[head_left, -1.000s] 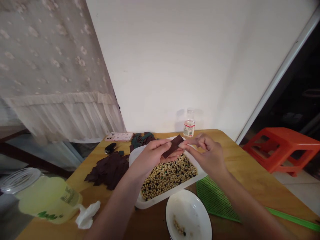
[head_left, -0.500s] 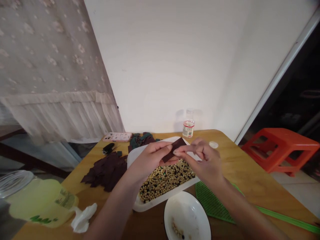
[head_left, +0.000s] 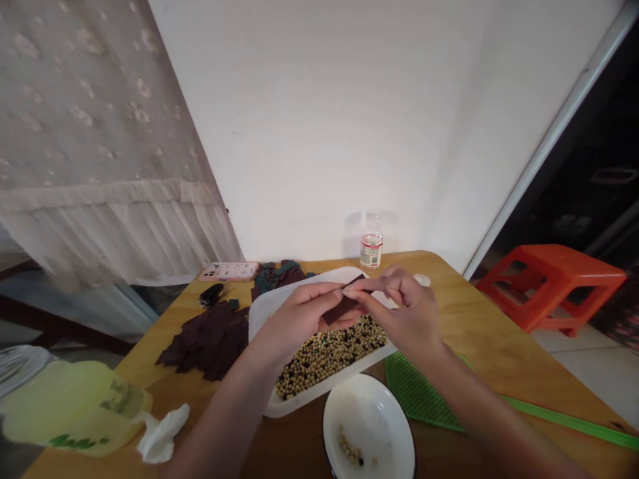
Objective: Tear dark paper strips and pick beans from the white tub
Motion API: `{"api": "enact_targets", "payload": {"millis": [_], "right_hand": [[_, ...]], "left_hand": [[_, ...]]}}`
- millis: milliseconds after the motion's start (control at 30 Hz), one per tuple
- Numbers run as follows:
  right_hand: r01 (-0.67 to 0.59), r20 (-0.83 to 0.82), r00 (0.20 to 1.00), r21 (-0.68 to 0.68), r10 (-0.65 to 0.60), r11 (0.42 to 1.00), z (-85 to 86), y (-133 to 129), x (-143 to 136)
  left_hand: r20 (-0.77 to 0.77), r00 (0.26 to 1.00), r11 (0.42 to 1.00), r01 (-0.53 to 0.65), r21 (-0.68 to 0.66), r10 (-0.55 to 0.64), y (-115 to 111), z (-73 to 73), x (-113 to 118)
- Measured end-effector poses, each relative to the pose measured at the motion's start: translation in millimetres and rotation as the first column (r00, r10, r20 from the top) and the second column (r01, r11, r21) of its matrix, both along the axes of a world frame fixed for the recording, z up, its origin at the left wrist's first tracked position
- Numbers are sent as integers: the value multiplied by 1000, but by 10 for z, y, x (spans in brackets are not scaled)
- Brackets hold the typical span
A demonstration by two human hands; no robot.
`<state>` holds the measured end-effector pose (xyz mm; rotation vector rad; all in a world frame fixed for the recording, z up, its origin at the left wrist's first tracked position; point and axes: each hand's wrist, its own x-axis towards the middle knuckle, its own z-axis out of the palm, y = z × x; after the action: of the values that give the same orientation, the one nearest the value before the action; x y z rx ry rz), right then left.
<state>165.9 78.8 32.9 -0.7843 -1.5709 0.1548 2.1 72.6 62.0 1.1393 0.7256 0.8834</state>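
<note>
A flat, dark brown rectangular piece, of paper or cloth, is held above a white tray. My left hand grips its left side, thumb on top and fingers beneath. The thumb and forefinger of my right hand pinch its upper right edge. Small round tan and black beads or beans fill much of the tray. Closer to me stands a white bowl with a dark rim, with a few of the same small balls inside. A heap of similar brown pieces lies left of the tray.
Green and brown pieces, a phone and a black key fob lie at the back left. A clear bottle stands by the wall. A green fly swatter, a crumpled tissue and a yellowish jug flank my arms.
My right thumb and forefinger have moved over the brown piece's upper edge, and less of its face shows. The whole view has shifted slightly.
</note>
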Motion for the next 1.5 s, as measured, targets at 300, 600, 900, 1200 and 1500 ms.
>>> {"api": "enact_targets", "payload": {"millis": [300, 600, 900, 1200, 1500], "right_hand": [[-20, -37, 999, -55, 18, 998, 40, -10, 35], [-21, -40, 999, -36, 19, 999, 96, -14, 69], [-25, -61, 998, -45, 22, 999, 115, -37, 84], [5, -50, 999, -59, -8, 998, 131, -52, 97], [-16, -82, 997, -120, 6, 993, 127, -55, 111]], "left_hand": [[-56, 998, 999, 34, 19, -33, -35, 38, -17], [8, 999, 999, 47, 25, -47, -34, 67, -44], [-27, 999, 1000, 21, 16, -21, -55, 107, -56], [40, 999, 1000, 10, 21, -11, -18, 55, -48], [30, 999, 999, 11, 48, -13, -37, 81, -54]]}}
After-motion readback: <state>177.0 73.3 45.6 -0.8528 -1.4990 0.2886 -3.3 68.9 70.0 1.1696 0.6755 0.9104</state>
